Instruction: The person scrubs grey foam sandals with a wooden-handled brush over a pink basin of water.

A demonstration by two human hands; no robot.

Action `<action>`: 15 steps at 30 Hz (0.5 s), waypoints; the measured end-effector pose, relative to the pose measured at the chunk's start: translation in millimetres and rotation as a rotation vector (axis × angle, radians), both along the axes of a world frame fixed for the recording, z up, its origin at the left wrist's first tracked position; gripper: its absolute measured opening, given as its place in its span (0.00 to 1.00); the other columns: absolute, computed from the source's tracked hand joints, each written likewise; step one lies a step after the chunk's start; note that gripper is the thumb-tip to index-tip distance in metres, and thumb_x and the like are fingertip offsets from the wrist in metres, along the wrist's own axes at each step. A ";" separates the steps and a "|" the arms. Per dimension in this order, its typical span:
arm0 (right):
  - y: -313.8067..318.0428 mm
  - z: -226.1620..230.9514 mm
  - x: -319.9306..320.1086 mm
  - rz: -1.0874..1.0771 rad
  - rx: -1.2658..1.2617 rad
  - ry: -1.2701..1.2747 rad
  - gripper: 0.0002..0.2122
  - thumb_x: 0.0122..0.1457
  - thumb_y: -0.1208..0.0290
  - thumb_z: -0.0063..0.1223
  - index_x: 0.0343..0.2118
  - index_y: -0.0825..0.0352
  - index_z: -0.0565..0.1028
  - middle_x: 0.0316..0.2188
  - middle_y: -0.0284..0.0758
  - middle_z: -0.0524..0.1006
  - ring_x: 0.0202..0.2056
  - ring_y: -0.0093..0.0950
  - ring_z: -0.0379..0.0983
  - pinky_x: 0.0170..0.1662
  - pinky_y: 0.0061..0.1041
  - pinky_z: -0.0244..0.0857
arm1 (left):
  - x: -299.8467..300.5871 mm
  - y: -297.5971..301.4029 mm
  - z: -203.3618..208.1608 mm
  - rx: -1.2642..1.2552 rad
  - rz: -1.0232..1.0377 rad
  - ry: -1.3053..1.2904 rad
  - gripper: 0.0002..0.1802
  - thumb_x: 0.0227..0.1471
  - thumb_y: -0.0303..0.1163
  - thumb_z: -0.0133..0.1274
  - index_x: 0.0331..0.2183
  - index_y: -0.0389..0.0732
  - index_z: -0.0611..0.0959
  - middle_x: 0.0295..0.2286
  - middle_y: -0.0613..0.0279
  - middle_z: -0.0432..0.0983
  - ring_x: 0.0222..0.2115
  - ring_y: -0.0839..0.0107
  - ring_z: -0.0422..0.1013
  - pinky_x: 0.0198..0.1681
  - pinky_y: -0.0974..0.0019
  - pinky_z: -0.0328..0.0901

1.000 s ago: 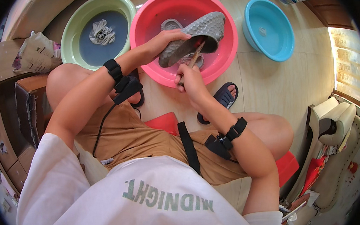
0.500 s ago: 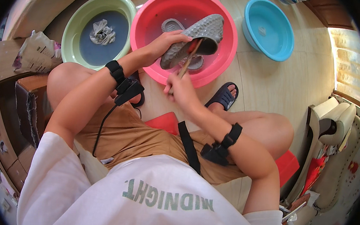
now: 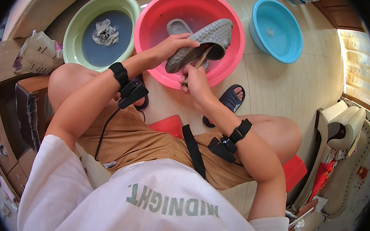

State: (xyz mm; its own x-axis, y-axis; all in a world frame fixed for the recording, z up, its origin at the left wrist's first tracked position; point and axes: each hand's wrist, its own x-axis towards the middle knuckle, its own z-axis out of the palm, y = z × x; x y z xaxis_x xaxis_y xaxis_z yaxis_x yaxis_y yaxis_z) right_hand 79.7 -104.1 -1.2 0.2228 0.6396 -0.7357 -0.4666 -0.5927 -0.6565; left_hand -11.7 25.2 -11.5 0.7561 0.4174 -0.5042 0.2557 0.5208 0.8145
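I can't see the brush (image 3: 202,58) head — grey shoe (image 3: 202,44) covers it; second shoe (image 3: 179,27) half hidden, foot mostly behind right forearm (image 3: 232,128).

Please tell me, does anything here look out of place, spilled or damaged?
Nothing looks spilled or damaged. The left hand holds a grey shoe sole-up over the pink basin, and the right hand holds a brush against it. A crumpled cloth soaks in the green basin.
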 end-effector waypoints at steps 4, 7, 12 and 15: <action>-15.6 14.5 -16.0 0.114 0.018 0.054 0.04 0.58 0.71 0.41 0.33 0.64 0.65 0.18 0.33 0.68 0.14 0.22 0.60 0.17 0.22 0.52 | -1.0 0.7 -6.7 0.054 0.009 0.044 0.19 0.58 0.42 0.51 0.46 0.39 0.78 0.38 0.62 0.77 0.39 0.76 0.73 0.42 0.72 0.67; -29.4 20.5 -33.6 0.130 0.009 0.148 0.05 0.58 0.70 0.42 0.28 0.64 0.64 0.17 0.34 0.68 0.13 0.23 0.60 0.17 0.22 0.52 | -4.4 6.5 -12.3 0.090 0.033 0.087 0.20 0.56 0.43 0.54 0.45 0.40 0.80 0.37 0.61 0.78 0.36 0.75 0.74 0.39 0.70 0.69; -12.0 10.3 -13.2 0.103 0.020 0.035 0.07 0.58 0.70 0.42 0.27 0.66 0.67 0.17 0.34 0.68 0.13 0.22 0.58 0.17 0.23 0.52 | -6.2 6.4 -12.1 0.086 0.002 0.062 0.21 0.58 0.43 0.51 0.47 0.40 0.78 0.39 0.62 0.77 0.37 0.76 0.73 0.39 0.72 0.68; 9.1 -3.4 18.6 -0.037 0.034 0.049 0.08 0.58 0.69 0.42 0.28 0.68 0.69 0.18 0.32 0.68 0.13 0.21 0.60 0.17 0.22 0.52 | 1.6 -4.4 12.7 0.019 -0.019 0.033 0.22 0.57 0.43 0.52 0.48 0.39 0.79 0.39 0.63 0.77 0.38 0.76 0.73 0.42 0.71 0.68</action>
State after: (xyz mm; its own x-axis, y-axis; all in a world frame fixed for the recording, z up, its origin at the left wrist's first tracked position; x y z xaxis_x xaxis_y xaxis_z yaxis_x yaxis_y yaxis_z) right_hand 98.3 -95.1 -4.6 0.2113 0.6567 -0.7239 -0.5195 -0.5520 -0.6523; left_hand -10.1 20.8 1.2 0.7474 0.4126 -0.5207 0.2921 0.4999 0.8153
